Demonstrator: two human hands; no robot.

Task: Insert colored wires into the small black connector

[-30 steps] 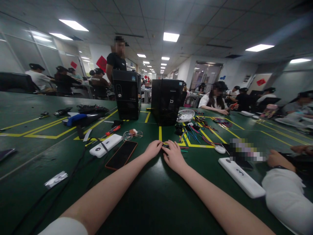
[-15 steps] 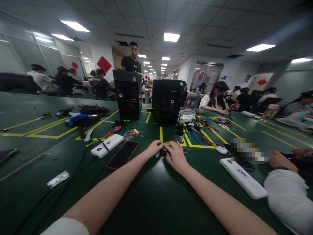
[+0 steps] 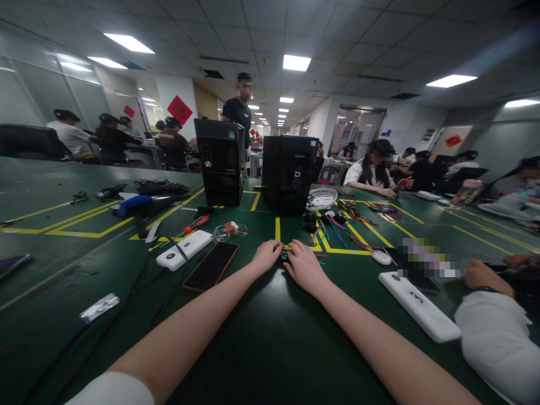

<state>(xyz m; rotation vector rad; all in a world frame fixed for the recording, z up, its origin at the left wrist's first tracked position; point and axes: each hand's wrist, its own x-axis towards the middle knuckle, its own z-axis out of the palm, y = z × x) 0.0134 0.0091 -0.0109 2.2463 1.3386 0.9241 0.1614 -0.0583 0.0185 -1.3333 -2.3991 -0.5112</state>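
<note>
Saw left hand (image 3: 268,256) and right hand (image 3: 302,263) gripping a dark part (image 3: 284,256) between them, phone (image 3: 211,266) lay nearby

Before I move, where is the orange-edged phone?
In the head view, the phone lies left of centre, between a white box and the left hand.

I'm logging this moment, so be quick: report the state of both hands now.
Left hand: curled at a small dark part; firm grip cannot be told.
Right hand: bent over the same part; grip cannot be told either.
</note>
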